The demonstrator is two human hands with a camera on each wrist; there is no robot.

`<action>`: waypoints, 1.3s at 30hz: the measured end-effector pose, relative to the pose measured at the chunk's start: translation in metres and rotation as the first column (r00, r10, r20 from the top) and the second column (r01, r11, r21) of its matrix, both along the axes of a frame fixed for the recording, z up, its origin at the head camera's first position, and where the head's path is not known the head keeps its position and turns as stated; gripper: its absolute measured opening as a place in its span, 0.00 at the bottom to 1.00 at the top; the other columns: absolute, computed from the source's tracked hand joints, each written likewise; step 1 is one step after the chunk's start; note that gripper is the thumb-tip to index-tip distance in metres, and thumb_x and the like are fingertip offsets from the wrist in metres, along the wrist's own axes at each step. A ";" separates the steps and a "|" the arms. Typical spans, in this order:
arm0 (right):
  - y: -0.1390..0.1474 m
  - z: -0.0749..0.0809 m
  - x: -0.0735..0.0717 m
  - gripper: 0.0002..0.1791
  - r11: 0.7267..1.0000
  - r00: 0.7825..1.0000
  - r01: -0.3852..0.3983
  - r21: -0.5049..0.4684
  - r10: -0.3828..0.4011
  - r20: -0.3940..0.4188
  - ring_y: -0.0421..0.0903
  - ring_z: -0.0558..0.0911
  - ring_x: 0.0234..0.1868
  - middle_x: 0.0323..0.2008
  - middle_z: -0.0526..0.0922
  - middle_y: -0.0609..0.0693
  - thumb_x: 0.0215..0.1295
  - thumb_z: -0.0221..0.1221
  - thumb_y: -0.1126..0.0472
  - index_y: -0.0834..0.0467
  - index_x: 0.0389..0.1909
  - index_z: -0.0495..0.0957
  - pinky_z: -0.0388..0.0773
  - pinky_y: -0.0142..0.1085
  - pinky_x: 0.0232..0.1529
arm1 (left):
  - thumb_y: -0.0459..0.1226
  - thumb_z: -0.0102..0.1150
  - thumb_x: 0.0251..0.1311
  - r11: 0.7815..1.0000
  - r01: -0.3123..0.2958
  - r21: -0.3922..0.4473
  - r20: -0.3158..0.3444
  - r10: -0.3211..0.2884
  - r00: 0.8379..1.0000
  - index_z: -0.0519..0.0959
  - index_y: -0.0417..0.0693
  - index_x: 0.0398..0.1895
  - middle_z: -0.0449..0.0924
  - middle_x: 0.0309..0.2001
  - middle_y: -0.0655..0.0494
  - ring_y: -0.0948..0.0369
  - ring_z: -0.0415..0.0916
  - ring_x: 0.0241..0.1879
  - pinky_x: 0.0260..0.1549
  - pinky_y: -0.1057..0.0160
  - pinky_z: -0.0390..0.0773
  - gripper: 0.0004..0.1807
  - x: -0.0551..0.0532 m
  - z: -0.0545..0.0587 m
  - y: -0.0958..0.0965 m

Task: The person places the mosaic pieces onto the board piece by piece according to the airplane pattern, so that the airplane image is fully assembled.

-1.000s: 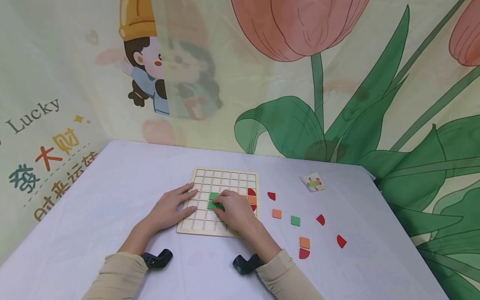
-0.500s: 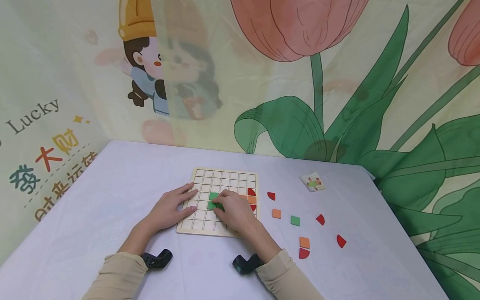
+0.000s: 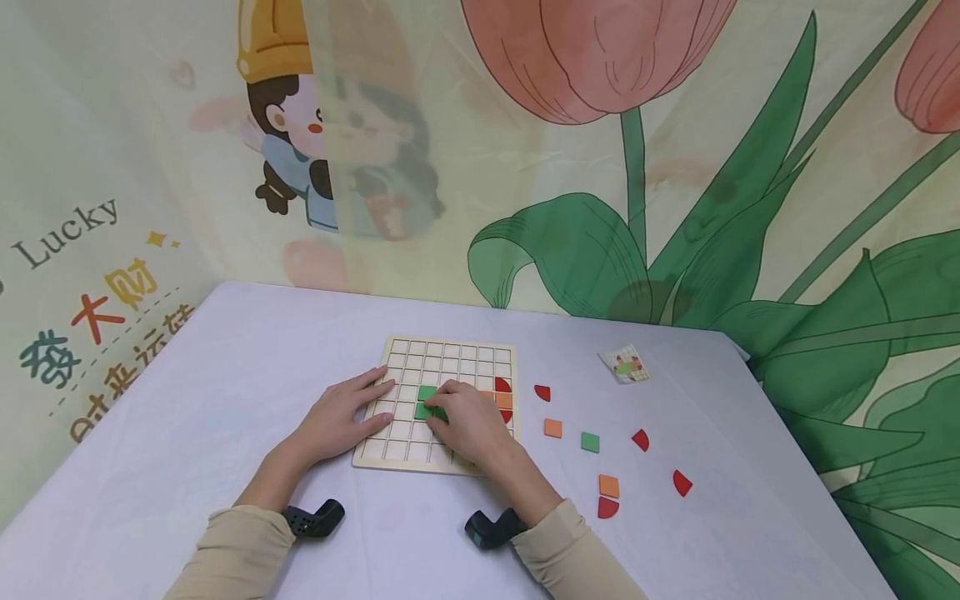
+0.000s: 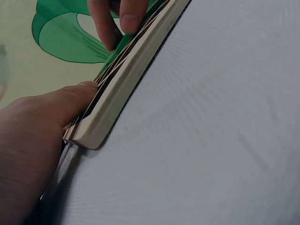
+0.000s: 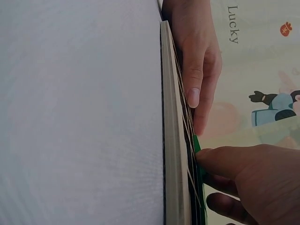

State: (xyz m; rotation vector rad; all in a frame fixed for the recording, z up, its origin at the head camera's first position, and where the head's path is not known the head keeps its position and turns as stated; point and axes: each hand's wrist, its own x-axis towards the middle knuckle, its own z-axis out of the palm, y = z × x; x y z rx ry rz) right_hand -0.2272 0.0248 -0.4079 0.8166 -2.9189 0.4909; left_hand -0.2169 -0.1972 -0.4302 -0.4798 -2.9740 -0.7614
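Head view, green tile: one green tile (image 3: 441, 412) lies near the middle of the grid board (image 3: 408, 451), partly covered by fingers.
Right grip: the right hand (image 3: 480, 421) pinches this tile between thumb and bent fingers; the right wrist view shows the thumb tip touching green at the board surface.
Adjacent cells: green squares (image 3: 427, 392) show just left of the right fingertips.
Left grip: the left hand (image 3: 341, 417) holds no piece; its extended, spread fingers rest on the left edge of the board.
Board, right edge: an orange square (image 3: 504, 400) lies between two red fan-shaped pieces (image 3: 503, 384); a second orange square beside it is partly hidden by the right hand.
Loose pieces: four red fans (image 3: 641, 440), two orange tiles (image 3: 552, 427) and one loose green square (image 3: 590, 442) lie right of the board on the white-covered tabletop (image 3: 225, 400).
Card: a patterned card (image 3: 628, 364) lies behind the loose pieces.
Wrists: a black device (image 3: 317, 518) shows at each beige sleeve (image 3: 243, 542).
Backdrop: printed tulips (image 3: 600, 54) and a cartoon figure (image 3: 288, 150) stand behind the tabletop.
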 end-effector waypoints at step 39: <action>0.045 0.021 -0.014 0.13 0.990 0.996 0.076 -0.116 -0.071 0.045 0.41 0.80 0.40 0.44 0.81 0.43 0.62 0.62 0.55 0.49 0.48 0.83 0.80 0.34 0.41 | 0.51 0.57 0.61 1.000 -0.001 0.001 -0.001 0.001 1.000 0.69 0.49 0.66 0.59 0.72 0.48 0.42 0.58 0.69 0.64 0.39 0.61 0.32 0.000 -0.001 0.001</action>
